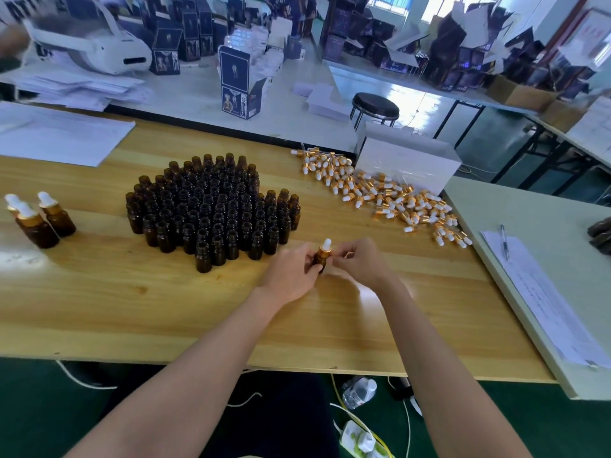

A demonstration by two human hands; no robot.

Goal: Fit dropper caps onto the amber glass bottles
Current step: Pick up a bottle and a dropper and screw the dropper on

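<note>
Left hand [291, 276] grips amber bottle [320, 257]; right hand [360, 262] pinches its dropper cap [325, 245].

One view only: head cam, wide-angle, pitched forward and down over the wooden table [132, 309]; near edge close below, far workbench [291, 119] along the top.

My left hand [291, 272] grips one amber bottle [320, 261] roughly upright; my right hand [360, 259] pinches the white-bulbed, gold-collared dropper cap [326, 245] on its neck. Behind, uncapped bottles [211, 206] stand tightly clustered. Loose caps [380, 196] lie heaped at right; three capped bottles [39, 219] stand far left.
</note>
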